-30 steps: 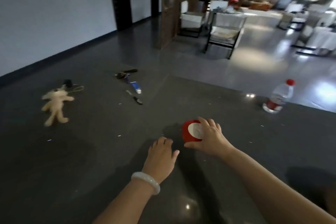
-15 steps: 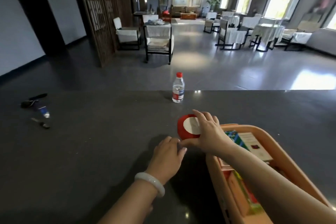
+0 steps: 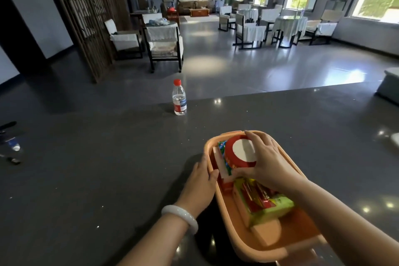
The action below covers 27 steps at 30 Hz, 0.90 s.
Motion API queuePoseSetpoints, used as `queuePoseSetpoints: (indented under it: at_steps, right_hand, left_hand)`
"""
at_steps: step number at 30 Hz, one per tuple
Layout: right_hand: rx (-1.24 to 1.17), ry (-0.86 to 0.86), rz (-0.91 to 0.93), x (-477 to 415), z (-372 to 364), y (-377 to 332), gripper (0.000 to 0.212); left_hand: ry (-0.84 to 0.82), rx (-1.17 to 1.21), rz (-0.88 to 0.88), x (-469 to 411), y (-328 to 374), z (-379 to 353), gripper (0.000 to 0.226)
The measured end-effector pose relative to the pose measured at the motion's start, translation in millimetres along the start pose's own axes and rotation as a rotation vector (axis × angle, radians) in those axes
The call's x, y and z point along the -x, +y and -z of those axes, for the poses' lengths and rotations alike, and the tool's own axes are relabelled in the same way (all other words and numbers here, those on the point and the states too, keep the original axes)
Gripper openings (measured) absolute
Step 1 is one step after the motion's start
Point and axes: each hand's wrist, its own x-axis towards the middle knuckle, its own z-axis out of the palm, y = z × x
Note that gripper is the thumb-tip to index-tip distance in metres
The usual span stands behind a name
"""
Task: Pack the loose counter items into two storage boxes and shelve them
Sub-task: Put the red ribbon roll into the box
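An orange storage box (image 3: 244,237) stands on the dark counter (image 3: 97,179) in front of me. My right hand (image 3: 265,162) grips a round red container with a white top (image 3: 239,153) and holds it inside the far end of the box, above colourful packets. A green and red packet (image 3: 265,203) lies in the middle of the box. My left hand (image 3: 200,185) grips the box's left rim, thumb hooked over the edge. A white bangle sits on that wrist.
A water bottle with a red cap (image 3: 179,98) stands upright near the counter's far edge. Small dark items and a tube (image 3: 11,147) lie at the counter's far left. A white object (image 3: 394,139) shows at the right edge. Chairs and tables fill the room beyond.
My right hand carried the red container from the counter top over into the orange box. My left hand moved from the counter onto the box's left rim. The view swung right.
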Motion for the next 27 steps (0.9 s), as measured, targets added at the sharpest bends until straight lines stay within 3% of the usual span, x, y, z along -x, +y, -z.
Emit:
queuePoseSetpoints:
  at_steps: [7, 14, 18, 27]
  right_hand:
    - [-0.072, -0.006, -0.181, 50.7, -12.2, -7.6, 0.117]
    - [-0.156, -0.014, -0.222, 87.5, -23.3, -6.1, 0.094]
    - [-0.126, -0.065, -0.170, 83.7, -22.3, -3.3, 0.091]
    - [-0.026, -0.282, 0.068, 54.6, -11.6, 17.8, 0.116]
  left_hand:
    - [-0.025, 0.234, 0.036, 11.2, -10.8, -7.8, 0.059]
    - [-0.051, 0.343, 0.029, 13.3, -15.0, -16.4, 0.061]
    - [-0.048, 0.343, 0.044, 13.9, -15.0, -15.2, 0.059]
    - [-0.005, 0.324, 0.050, 14.3, -17.2, -21.6, 0.060]
